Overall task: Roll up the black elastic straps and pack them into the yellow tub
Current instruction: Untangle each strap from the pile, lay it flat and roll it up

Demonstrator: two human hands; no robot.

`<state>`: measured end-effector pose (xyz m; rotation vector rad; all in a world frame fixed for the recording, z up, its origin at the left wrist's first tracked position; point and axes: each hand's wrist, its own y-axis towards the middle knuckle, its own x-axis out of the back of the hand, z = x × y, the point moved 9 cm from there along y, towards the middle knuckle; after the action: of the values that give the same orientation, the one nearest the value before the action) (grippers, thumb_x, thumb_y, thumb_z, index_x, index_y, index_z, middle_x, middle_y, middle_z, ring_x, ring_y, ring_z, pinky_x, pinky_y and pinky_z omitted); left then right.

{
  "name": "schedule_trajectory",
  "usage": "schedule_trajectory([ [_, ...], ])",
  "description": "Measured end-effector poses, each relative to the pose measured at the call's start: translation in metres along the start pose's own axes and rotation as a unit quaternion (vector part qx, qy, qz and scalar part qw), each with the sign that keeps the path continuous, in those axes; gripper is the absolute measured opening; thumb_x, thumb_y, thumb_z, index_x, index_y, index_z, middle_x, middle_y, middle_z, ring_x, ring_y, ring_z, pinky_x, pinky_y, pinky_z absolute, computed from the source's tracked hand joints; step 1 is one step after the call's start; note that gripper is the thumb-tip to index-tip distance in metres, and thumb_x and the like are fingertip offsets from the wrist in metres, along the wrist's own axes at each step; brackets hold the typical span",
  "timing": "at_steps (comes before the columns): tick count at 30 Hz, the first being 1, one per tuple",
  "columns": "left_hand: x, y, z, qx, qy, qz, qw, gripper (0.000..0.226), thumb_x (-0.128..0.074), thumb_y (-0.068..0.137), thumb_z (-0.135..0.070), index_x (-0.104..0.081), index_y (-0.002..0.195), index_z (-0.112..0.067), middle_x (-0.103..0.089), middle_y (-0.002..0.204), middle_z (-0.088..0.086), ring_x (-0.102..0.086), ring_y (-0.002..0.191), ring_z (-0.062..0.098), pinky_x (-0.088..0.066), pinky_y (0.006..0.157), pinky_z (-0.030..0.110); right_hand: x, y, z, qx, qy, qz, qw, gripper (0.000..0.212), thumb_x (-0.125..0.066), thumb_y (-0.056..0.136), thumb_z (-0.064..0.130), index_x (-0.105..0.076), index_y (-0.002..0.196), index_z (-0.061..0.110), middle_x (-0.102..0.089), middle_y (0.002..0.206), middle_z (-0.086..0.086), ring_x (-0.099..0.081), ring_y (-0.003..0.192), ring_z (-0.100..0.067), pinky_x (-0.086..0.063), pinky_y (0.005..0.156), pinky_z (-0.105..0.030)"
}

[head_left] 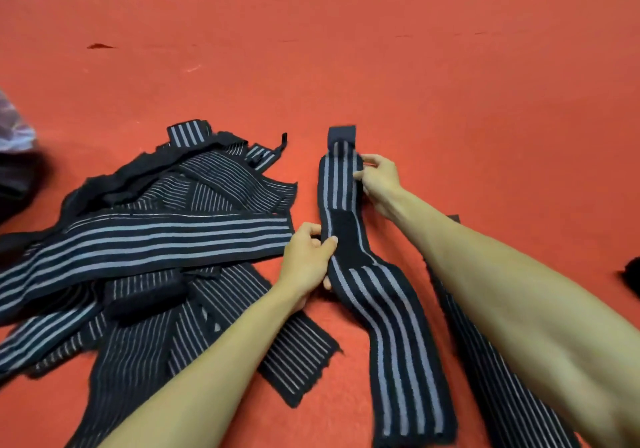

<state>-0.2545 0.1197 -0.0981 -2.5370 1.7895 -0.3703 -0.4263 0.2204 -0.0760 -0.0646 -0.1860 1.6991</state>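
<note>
While both hands work one strap, the rest of the scene reads as follows.

Strap in hand: a black elastic strap (372, 295) with grey stripes lies stretched along the red surface (381, 59) from 6 o'clock toward 12, probably laid flat so it can be rolled from one end.

Right hand: the right hand (379, 179) pinches the strap's edge near its far, folded end, fingers closed on the fabric, apparently to keep that end taut.

Left hand: the left hand (306, 258) grips the strap's left edge beside the black fastening patch (343, 236), thumb on top, steadying the middle.

Pile: more unrolled straps (145, 239) lie tangled at 9 o'clock, just beside the left hand, within easy reach.

Spare strap: another strap (502, 388) lies partly under the right forearm at 5 o'clock.

Yellow tub: not in view.

Progress: judging by the pile, most rolling remains.
</note>
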Motion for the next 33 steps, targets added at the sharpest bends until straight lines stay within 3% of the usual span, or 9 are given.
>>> schedule_trajectory([
  [2,0.001,0.009,0.004,0.011,0.053,-0.027,0.998,0.015,-0.054,0.097,-0.017,-0.05,0.108,-0.007,-0.052,0.058,0.004,-0.04,0.028,0.011,-0.033,0.036,0.021,-0.009,0.003,-0.014,-0.025,-0.03,0.039,0.998,0.044,-0.048,0.087,-0.009,-0.048,0.126,0.011,-0.062,0.086,-0.008,-0.056,0.056,-0.01,-0.044,0.045,-0.022],
  [6,0.001,0.012,0.002,0.014,0.098,-0.037,0.994,0.015,-0.054,0.097,-0.02,-0.052,0.105,-0.008,-0.059,0.06,0.01,-0.041,0.026,0.01,-0.03,0.034,0.019,-0.003,-0.001,-0.019,-0.015,-0.079,0.067,0.994,0.046,-0.055,0.088,-0.007,-0.047,0.132,0.005,-0.06,0.101,-0.006,-0.061,0.1,-0.022,-0.053,0.093,-0.036],
  [12,0.0,-0.012,0.0,0.026,0.077,-0.034,0.996,0.019,-0.062,0.092,-0.032,-0.057,0.104,-0.017,-0.071,0.089,0.003,-0.06,0.058,0.013,-0.041,0.048,0.023,0.033,-0.069,-0.013,-0.023,-0.242,0.146,0.959,0.007,-0.054,0.094,0.001,-0.054,0.099,0.006,-0.059,0.071,-0.012,-0.057,0.049,-0.019,-0.052,0.05,-0.029],
  [14,-0.005,-0.031,0.0,0.038,0.065,0.001,0.997,0.024,-0.063,0.091,-0.03,-0.055,0.109,-0.016,-0.069,0.084,0.002,-0.056,0.051,0.009,-0.042,0.046,0.023,0.041,-0.106,-0.023,-0.074,-0.264,0.216,0.937,0.016,-0.054,0.098,0.01,-0.053,0.083,0.005,-0.054,0.068,-0.011,-0.054,0.043,-0.018,-0.05,0.042,-0.026],
  [17,-0.013,-0.06,0.003,0.056,0.031,0.06,0.996,0.035,-0.067,0.089,-0.022,-0.052,0.118,-0.01,-0.07,0.09,0.009,-0.062,0.068,0.017,-0.055,0.061,0.034,0.054,-0.152,-0.032,-0.113,-0.313,0.274,0.902,0.031,-0.057,0.098,0.031,-0.055,0.089,0.002,-0.055,0.071,-0.009,-0.063,0.05,-0.024,-0.053,0.045,-0.03],
  [19,-0.018,-0.083,0.006,0.078,0.006,0.095,0.992,0.039,-0.067,0.089,-0.018,-0.046,0.121,-0.01,-0.066,0.089,0.013,-0.06,0.075,0.022,-0.055,0.06,0.031,0.06,-0.178,-0.033,-0.12,-0.32,0.298,0.891,0.032,-0.058,0.096,0.032,-0.054,0.095,0.0,-0.056,0.077,-0.01,-0.066,0.055,-0.024,-0.056,0.048,-0.032],
  [26,-0.021,-0.125,0.009,0.076,-0.02,0.083,0.993,0.032,-0.063,0.089,-0.001,-0.053,0.12,0.0,-0.069,0.086,0.012,-0.063,0.068,0.019,-0.05,0.055,0.027,0.064,-0.217,-0.033,-0.109,-0.276,0.306,0.905,0.018,-0.067,0.09,0.011,-0.052,0.084,0.003,-0.058,0.069,-0.014,-0.061,0.051,-0.017,-0.057,0.052,-0.028],
  [29,-0.005,-0.13,0.006,0.065,0.013,0.06,0.996,0.031,-0.065,0.089,-0.002,-0.054,0.118,0.0,-0.07,0.08,0.009,-0.064,0.062,0.016,-0.051,0.049,0.024,0.058,-0.229,-0.028,-0.103,-0.258,0.285,0.917,0.029,-0.065,0.09,0.006,-0.048,0.067,0.007,-0.059,0.056,-0.01,-0.061,0.045,-0.015,-0.052,0.043,-0.023],
  [33,0.021,-0.126,0.004,0.034,0.114,0.028,0.993,0.036,-0.073,0.085,-0.012,-0.057,0.115,-0.001,-0.073,0.078,0.01,-0.061,0.047,0.017,-0.048,0.045,0.026,0.043,-0.239,-0.03,-0.094,-0.279,0.296,0.909,0.023,-0.064,0.09,0.002,-0.052,0.071,0.0,-0.063,0.058,-0.017,-0.065,0.047,-0.02,-0.056,0.046,-0.027],
])
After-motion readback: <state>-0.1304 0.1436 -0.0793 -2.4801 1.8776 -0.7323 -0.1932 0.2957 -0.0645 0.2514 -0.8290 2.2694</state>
